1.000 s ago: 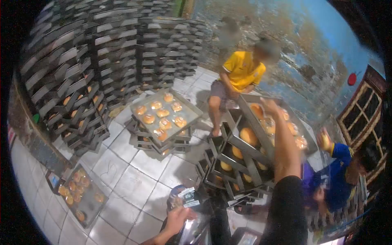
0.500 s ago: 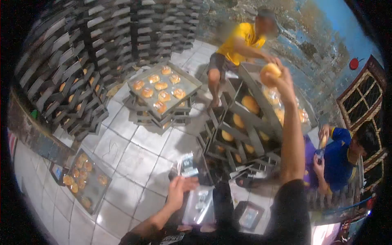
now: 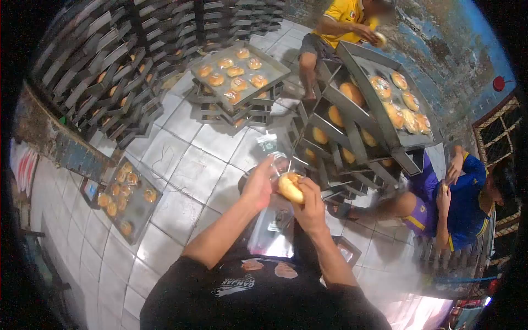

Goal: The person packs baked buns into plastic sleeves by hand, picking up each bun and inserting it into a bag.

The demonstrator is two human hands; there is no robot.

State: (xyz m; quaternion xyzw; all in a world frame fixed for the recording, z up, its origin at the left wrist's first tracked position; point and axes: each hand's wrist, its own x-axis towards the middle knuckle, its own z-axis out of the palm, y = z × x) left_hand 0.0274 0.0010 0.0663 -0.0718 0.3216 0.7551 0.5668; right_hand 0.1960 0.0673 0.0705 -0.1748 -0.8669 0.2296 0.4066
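Golden-yellow, smooth and rounded, the bun [image 3: 290,188] is gripped in your right hand [image 3: 311,208] in front of you, beside your left hand [image 3: 258,185], which pinches a clear printed wrapper [image 3: 268,144]

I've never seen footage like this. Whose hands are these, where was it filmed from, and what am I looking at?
No robot here: these are a person's bare hands, filmed by one camera worn on their head, looking forward and down. The right hand holds a rounded golden-brown bread bun. The left hand is close beside it, near a clear plastic bag with printing; its exact grip is hard to tell. Below the hands lies more clear plastic packaging.

On the white tiled floor, at left, sits a grey rectangular metal tray holding more buns. Similar trays are stacked ahead and to the right. Two other people are nearby, in a yellow shirt and a dark blue shirt.
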